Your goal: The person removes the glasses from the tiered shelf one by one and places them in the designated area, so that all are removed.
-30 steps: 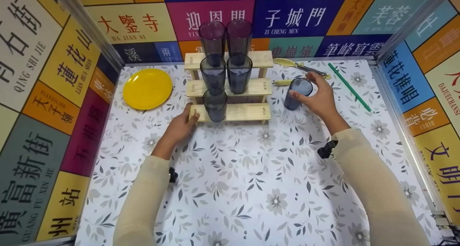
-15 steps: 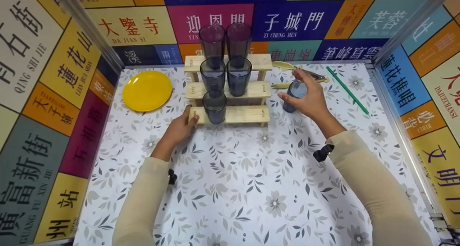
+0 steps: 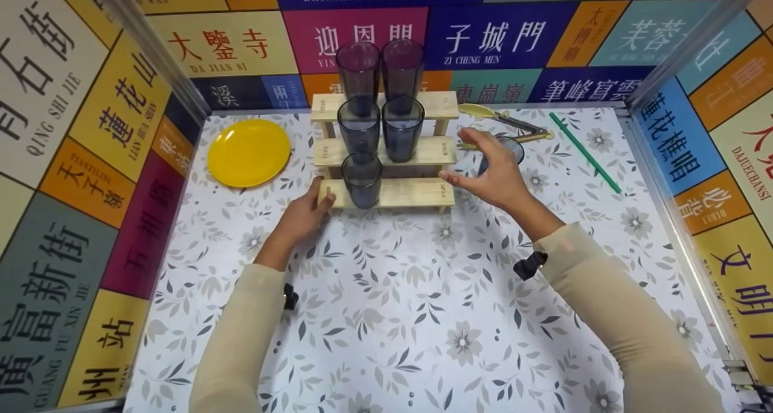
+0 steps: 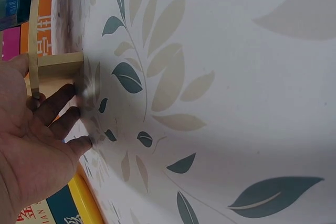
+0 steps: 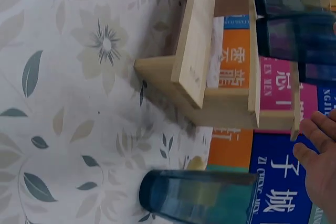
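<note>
A three-step wooden stand (image 3: 416, 191) holds several tinted drinking glasses. Two purple-looking glasses (image 3: 401, 69) are on the top step, two bluish glasses (image 3: 401, 129) on the middle one, and a single grey glass (image 3: 362, 183) stands left on the bottom step. My left hand (image 3: 305, 215) grips the bottom step's left end, thumb over the board and fingers below, as the left wrist view (image 4: 39, 135) shows. My right hand (image 3: 495, 174), fingers spread and holding nothing, is just right of the stand. Partly hidden behind it, another bluish glass (image 5: 199, 195) stands on the table.
A yellow plate (image 3: 249, 153) lies left of the stand. Yellow-tipped tongs (image 3: 513, 121) lie at the back right, with a green stick (image 3: 584, 151) farther right. Printed panels (image 3: 229, 41) wall the floral-covered table (image 3: 386, 316) on its back and sides.
My right hand has come off the bluish glass on the table and moved left towards the stand. That glass stays right of the stand. The left hand keeps its grip.
</note>
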`<state>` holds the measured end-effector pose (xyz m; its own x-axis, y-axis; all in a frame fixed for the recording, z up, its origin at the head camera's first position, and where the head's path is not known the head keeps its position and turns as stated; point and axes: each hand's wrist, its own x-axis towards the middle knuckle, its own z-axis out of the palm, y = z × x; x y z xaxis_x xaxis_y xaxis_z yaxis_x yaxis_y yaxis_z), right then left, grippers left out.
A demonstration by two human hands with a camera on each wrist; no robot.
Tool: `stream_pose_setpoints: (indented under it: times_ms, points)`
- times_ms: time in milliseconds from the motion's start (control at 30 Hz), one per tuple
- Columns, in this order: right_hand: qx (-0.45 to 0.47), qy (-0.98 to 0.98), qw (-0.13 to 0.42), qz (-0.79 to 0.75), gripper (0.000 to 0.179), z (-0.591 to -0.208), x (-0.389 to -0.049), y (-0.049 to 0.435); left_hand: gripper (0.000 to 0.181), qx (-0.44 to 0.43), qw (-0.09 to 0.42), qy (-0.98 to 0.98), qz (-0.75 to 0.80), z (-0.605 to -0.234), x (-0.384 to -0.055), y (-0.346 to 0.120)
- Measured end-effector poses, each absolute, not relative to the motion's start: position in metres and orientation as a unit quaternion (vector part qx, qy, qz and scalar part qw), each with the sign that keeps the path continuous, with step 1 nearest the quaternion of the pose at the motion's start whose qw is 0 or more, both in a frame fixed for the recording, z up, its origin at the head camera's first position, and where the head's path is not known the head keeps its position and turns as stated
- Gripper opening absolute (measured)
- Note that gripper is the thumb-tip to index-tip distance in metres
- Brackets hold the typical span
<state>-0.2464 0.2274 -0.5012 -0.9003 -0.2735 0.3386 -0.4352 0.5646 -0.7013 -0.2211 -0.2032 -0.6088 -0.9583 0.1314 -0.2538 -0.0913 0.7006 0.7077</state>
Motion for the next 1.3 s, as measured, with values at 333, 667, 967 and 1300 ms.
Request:
stream_pose_setpoints:
  times_ms: [333, 667, 967, 1300]
  points:
    - [0.231, -0.870, 0.076, 0.428, 0.085, -0.509, -0.237, 0.204, 0.085, 0.012, 0.145, 0.910, 0.387, -0.609, -0.221, -0.203]
    - [0.250, -0.857, 0.032, 0.449, 0.088, -0.516, -0.233, 0.181, 0.085, 0.006, 0.146, 0.914, 0.379, -0.609, -0.221, -0.201]
    - [0.262, -0.838, 0.010, 0.479, 0.089, -0.519, -0.229, 0.161, 0.083, 0.009, 0.140, 0.915, 0.378, -0.608, -0.221, -0.202]
    - [0.274, -0.846, -0.001, 0.457, 0.092, -0.522, -0.227, 0.138, 0.084, 0.001, 0.147, 0.910, 0.387, -0.609, -0.221, -0.202]
